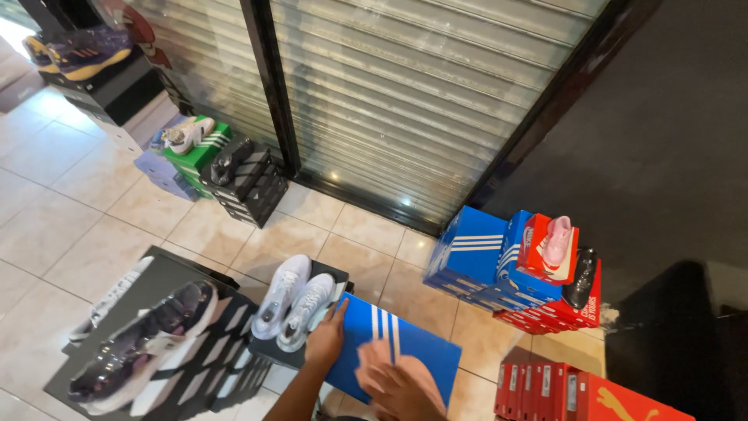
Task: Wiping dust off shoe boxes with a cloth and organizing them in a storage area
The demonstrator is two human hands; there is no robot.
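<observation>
Nearest, bottom centre: right hand (401, 388) laid flat, fingers spread, on lid of blue shoe box (393, 349) with white stripes; palm down, pressing rather than gripping, motion-blurred. Left hand (327, 337) at the box's left edge, fingers curled against that edge, thumb side up; holding the edge lightly, grip depth not resolvable. Blue box sits tilted, low in frame, between the two hands, its left edge just beside a dark box bearing a pair of white sneakers (294, 302).

Left of the hands: large black box (167, 347) with white stripe pattern on its side, a dark glossy purple-black sneaker (144, 343) on top. Another pale shoe (109, 300) partly visible behind it at the box's far left edge.

Right, bottom corner: row of red boxes (576, 390) on the tiled floor (70, 210).

Farther, right: stack of blue striped boxes (467, 257), touching red boxes (561, 300) carrying a pink shoe (556, 240) and a black shoe (582, 277).

Farther, left: green box (204, 148) with a white shoe (185, 134), beside a stack of black boxes (253, 183) topped with a black shoe (230, 160); blue-grey boxes (160, 175) below the green one.

Farthest: closed metal roller shutter (405, 86) behind a black frame post (273, 78); top-left corner, dark plinth with purple and yellow shoes (78, 51).
</observation>
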